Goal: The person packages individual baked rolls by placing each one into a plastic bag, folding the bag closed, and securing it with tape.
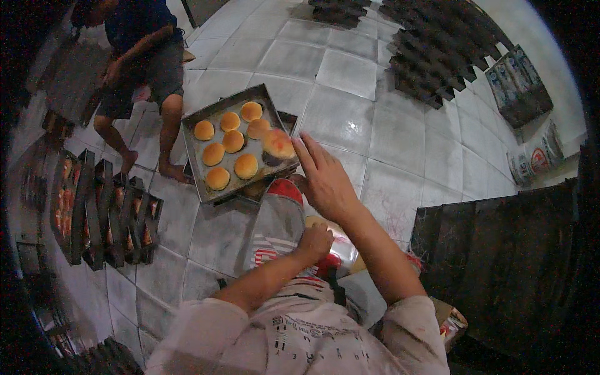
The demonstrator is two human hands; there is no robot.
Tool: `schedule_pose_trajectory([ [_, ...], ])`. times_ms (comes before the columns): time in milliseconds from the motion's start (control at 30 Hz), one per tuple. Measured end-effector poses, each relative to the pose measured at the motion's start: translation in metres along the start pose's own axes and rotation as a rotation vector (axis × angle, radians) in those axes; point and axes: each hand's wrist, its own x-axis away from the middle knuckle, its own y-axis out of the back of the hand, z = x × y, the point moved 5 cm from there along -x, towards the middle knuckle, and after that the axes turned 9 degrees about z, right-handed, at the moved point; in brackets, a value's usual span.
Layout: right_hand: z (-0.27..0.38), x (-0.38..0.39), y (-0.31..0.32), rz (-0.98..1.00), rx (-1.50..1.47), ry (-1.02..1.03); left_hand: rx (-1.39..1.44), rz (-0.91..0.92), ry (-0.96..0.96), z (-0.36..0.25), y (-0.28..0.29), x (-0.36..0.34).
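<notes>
My right hand (325,181) reaches to the tray's right side, its fingers on a golden bun with a reddish patch (277,145), held over the corner of the square metal tray (203,182). Several round golden buns (245,165) lie spread on this tray, which rests on another dark tray. My left hand (315,240) is low over my lap, fingers curled beside a shiny package (340,247); what it grips, if anything, is hidden. A grey and red cloth covering my leg (272,225) lies below the tray.
A person in shorts (137,37) is at the upper left. Stacked trays with buns (87,206) stand at left. Dark trays (425,56) are piled at the far right back, near a crate (519,84) and a white bucket (534,156). Large dark sheets or trays (494,262) fill the lower right.
</notes>
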Motion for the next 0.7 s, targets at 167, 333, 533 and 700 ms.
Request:
schedule_pose_trajectory([
  [167, -0.022, 0.084, 0.013, 0.068, -0.100, -0.176, -0.586, 0.064, -0.102, -0.008, -0.066, -0.015],
  [333, -0.045, 0.180, 0.005, 0.214, -0.164, -0.370, -0.199, -0.126, -0.272, -0.023, -0.009, 0.009],
  [533, -0.045, 0.216, -0.011, 0.190, -0.334, -0.414, 0.384, -0.188, -0.450, -0.074, 0.114, 0.063],
  [700, -0.043, 0.153, 0.011, 0.134, -0.600, -0.418, 0.697, 0.074, -0.203, -0.023, 0.137, 0.072],
])
